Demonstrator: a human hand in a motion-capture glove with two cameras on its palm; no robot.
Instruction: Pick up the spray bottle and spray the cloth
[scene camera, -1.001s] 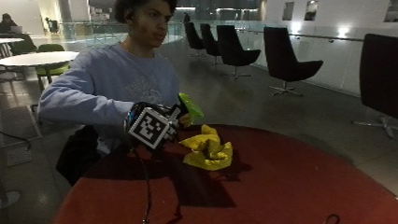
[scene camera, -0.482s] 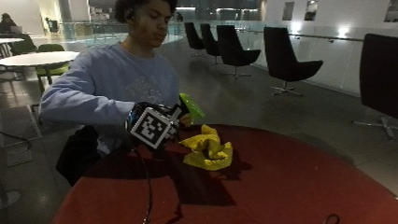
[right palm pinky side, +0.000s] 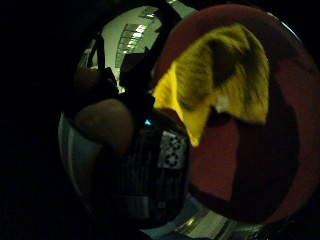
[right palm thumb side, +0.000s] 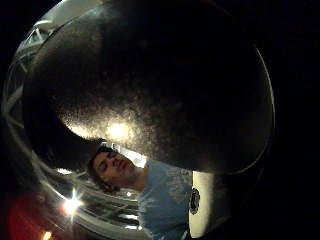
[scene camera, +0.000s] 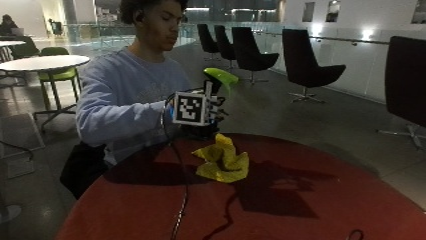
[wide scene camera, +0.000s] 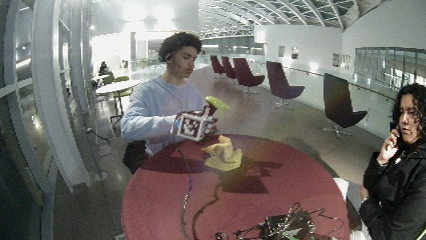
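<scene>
The right hand (scene camera: 200, 112) is gripping the spray bottle (scene camera: 218, 80) above the worktop (scene camera: 299, 210), now a little higher than before, and is aiming it at the yellow cloth (scene camera: 223, 160) lying just beside

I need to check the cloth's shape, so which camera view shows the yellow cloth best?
The outside view: the yellow cloth shows whole, crumpled on the red table. The wide outside view shows it smaller, the little finger side palm view only close up, and the thumb side view not at all.
</scene>
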